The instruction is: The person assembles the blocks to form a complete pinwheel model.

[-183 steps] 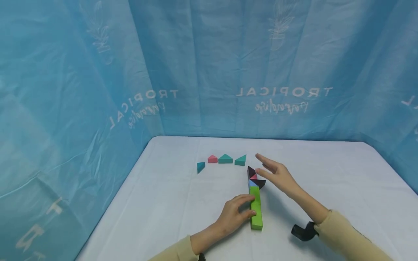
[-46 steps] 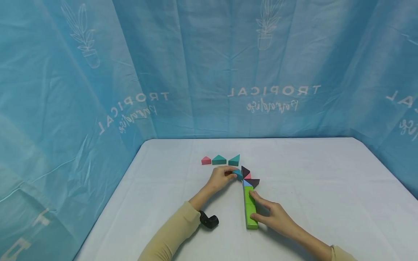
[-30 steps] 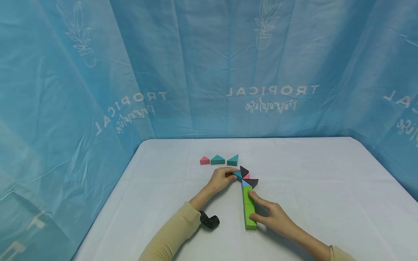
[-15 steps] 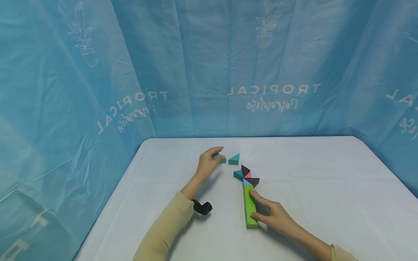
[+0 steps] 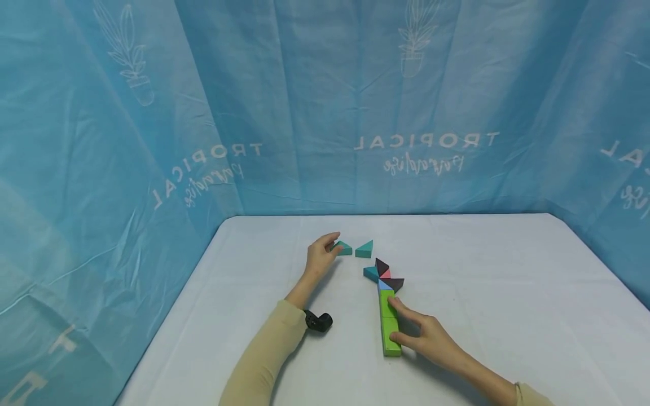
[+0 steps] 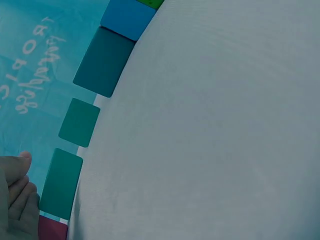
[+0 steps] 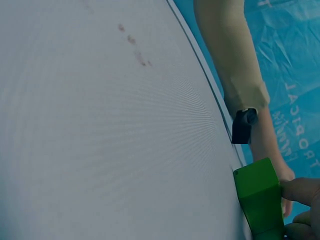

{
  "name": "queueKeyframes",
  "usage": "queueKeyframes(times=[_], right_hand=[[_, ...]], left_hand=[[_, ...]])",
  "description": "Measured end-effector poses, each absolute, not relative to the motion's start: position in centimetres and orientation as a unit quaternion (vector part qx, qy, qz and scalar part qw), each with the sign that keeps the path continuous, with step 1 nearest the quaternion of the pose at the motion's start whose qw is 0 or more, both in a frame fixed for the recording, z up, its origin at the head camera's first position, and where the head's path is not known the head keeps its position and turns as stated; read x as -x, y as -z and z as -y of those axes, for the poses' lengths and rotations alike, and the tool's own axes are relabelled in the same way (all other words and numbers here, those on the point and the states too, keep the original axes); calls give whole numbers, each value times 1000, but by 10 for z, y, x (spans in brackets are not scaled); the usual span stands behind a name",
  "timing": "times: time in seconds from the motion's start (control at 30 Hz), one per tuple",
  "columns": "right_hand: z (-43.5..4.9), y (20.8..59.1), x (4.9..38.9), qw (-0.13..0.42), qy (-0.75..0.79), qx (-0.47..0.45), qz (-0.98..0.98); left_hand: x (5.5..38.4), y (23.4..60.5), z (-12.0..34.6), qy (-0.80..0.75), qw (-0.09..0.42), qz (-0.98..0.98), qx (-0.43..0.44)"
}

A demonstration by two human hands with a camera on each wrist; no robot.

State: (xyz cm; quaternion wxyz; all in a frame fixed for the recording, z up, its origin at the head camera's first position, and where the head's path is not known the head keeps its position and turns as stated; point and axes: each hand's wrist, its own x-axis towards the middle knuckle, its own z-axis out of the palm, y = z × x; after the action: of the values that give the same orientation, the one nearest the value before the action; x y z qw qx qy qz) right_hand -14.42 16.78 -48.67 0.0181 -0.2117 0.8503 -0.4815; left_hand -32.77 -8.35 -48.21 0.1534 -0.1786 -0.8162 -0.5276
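Observation:
My left hand (image 5: 321, 255) is at the back left, beside the teal triangular block (image 5: 345, 248) and covering the red block's place in the head view. In the left wrist view the red block (image 6: 53, 228) shows next to its fingers, which look loosely bent. Two green blocks (image 5: 388, 316) stand end to end, and my right hand (image 5: 431, 332) touches their right side with forefinger and thumb spread apart. At their far end sit a light blue triangle (image 5: 384, 285), two black triangles (image 5: 382, 267), a small red one (image 5: 386, 274) and a blue one (image 5: 370, 273).
Another teal triangular block (image 5: 364, 250) lies at the back, right of the first. A white cloth (image 5: 482, 270) covers the table. Blue printed curtains (image 5: 315, 113) hang behind and at the sides. A black wrist camera (image 5: 319, 322) juts from the left sleeve.
The left hand set the blue triangle against the black one, let it go, and moved back and left to the red block. The right hand stays at the green blocks.

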Motion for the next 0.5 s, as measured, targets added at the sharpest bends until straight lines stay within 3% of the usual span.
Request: queueKeyframes(times=[0.5], right_hand=[[-171,489,145,27,491,213,-844]], left_hand=[[337,496,76,459,115,865,167]])
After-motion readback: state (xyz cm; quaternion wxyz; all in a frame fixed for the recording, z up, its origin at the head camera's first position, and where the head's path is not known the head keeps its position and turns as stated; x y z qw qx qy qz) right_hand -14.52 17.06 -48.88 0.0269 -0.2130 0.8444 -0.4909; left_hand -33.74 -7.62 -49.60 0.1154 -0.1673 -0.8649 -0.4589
